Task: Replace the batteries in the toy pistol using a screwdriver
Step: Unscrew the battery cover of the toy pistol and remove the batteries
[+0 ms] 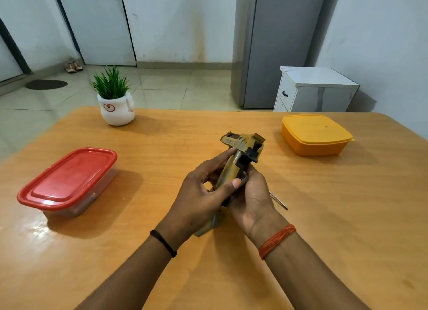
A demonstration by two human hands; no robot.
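**Battery at the grip, screwdriver set aside**

The toy pistol (pixel 240 157) is held up above the wooden table (pixel 162 147), grip end toward the camera. It is clasped from the left by the left hand (pixel 203 194), fingers curled round the body and the thumb pressed across the grip. The right hand (pixel 252 196) is closed against the other side, and a small dark cylinder, judged to be a battery (pixel 243 177), is pinched at its fingertips right at the grip.

The screwdriver (pixel 279 201) is left lying on the table just behind the right hand, only its metal shaft in view. From that, the unscrewing is judged done and the battery swap under way; whether this cell is going in or coming out cannot be told. Cover and screw are yet to be refitted, and neither is seen.
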